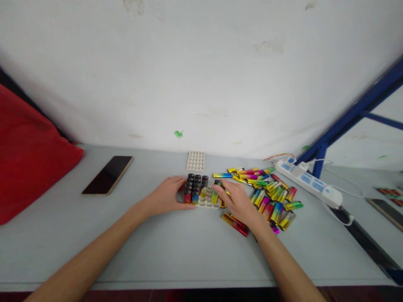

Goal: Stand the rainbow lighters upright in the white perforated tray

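Shiny, colour-fading lighters with black tops stand upright in rows [195, 184] at the left part of a pale pitted tray [208, 204]. My left hand [168, 193] is curled round the tray's left end, its thumb along the front edge and its fingers behind. My right hand [236, 198] pinches a yellow-green lighter [215, 196] upright over the tray's right part. Whether that lighter's base touches the tray, I cannot tell. Bare pits show between it and the standing rows. Part of the tray's right end is hidden by my right hand.
Many loose lighters [277, 212] lie heaped on the right; a red-gold one [235, 224] lies nearer me. Behind the tray is another pitted tray [195, 161]. A phone [108, 175] and red cloth [31, 155] are left, a white power strip [308, 180] right. A wall [201, 84] rises behind.
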A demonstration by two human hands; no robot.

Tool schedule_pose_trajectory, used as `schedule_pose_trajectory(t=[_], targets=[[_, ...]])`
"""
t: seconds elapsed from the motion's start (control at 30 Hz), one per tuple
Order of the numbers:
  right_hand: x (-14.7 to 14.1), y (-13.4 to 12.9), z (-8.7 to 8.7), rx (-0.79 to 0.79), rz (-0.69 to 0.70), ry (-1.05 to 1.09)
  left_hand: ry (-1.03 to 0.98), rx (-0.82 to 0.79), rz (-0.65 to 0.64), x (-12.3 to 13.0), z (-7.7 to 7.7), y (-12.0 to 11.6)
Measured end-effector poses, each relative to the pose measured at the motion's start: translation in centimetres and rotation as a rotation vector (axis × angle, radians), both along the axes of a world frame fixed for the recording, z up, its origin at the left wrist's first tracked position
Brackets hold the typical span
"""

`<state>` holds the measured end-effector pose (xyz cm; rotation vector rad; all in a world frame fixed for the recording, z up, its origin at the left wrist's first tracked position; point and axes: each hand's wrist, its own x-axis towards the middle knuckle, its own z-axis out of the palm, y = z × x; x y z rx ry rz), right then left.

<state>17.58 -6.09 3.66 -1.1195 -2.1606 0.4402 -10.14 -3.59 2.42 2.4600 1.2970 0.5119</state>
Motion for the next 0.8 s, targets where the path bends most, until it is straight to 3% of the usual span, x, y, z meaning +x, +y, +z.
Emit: schedule_pose_trajectory(t=[0.23,0.33,0.43,0.6,0.7,0.8], targets=[[-1.1,-0.1,-0.2,-0.028,0.109,-0.228,0.008,-0.034,-0.012,0.0,-0.1,-0.1],[-2.0,-0.3,0.2,0.087,0.055,-0.392,0.028,-0.028,-0.01,0.0,-0.2,-0.1],[-2.0,-0.2,0.7,0.08,0.018,-0.439,0.039,-0.028,-0.008,-0.1,-0.3,0.0],[2.3,0.6,2.2,-0.029,-0.078,-0.237,0.048,0.0,-0.012,-0.2,-0.3,0.1],[5.6,1.1,3.0,-0.15,-0.12,-0.246,0.054,0.008,-0.013,-0.3,-0.4,0.1],[7.2,1.3,3.2,-0.314,-0.121,-0.275,0.063,-0.004,0.003,-0.2,-0.4,0.1]])
